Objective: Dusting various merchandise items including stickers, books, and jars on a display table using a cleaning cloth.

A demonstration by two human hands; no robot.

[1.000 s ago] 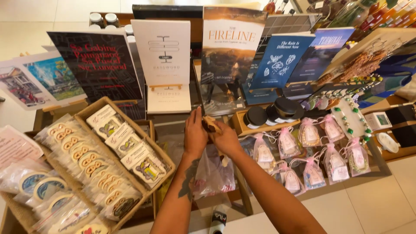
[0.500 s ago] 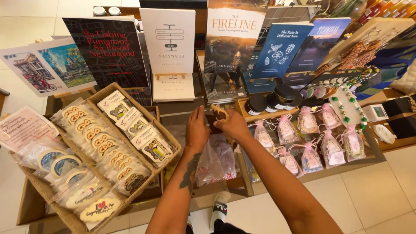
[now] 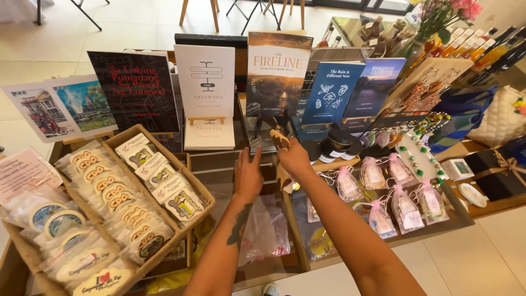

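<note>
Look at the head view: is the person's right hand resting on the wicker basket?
No. The right hand is raised toward the standing books, holding a small patterned object, away from the wicker basket.

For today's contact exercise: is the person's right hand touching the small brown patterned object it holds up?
Touching. The head view shows the right hand with its fingers closed around the base of the small brown object.

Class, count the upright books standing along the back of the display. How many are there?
5: black book at left, white book, tall brown book, blue book, and dark blue book at right. Others may be hidden behind.
</note>
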